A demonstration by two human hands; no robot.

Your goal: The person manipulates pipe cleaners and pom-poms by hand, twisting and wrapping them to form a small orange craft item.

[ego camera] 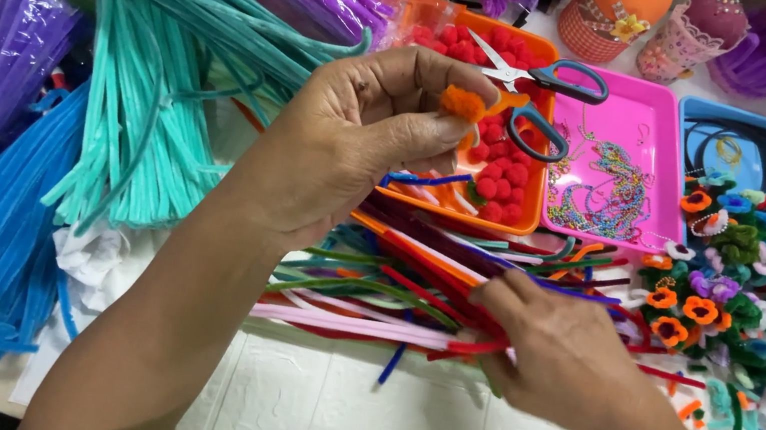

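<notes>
Both my arms run off the bottom edge. My right hand (564, 358) is pinched shut on a fuzzy red pipe cleaner (475, 345), and it hides the stick's end. My left hand (365, 132) squeezes a soft, round orange pompom (463, 104) between thumb and fingers. Just past it, scissors (534, 96) lie on an orange tray (514, 219) of red pompoms (501, 172).

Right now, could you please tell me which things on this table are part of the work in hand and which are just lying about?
In use:
- left hand, pinching an orange pompom
- right hand, on the loose pipe cleaners

Lying about:
- scissors
- orange tray of red pompoms
- pink tray with bead chains
- finished flowers
- teal pipe cleaner bundles
</notes>
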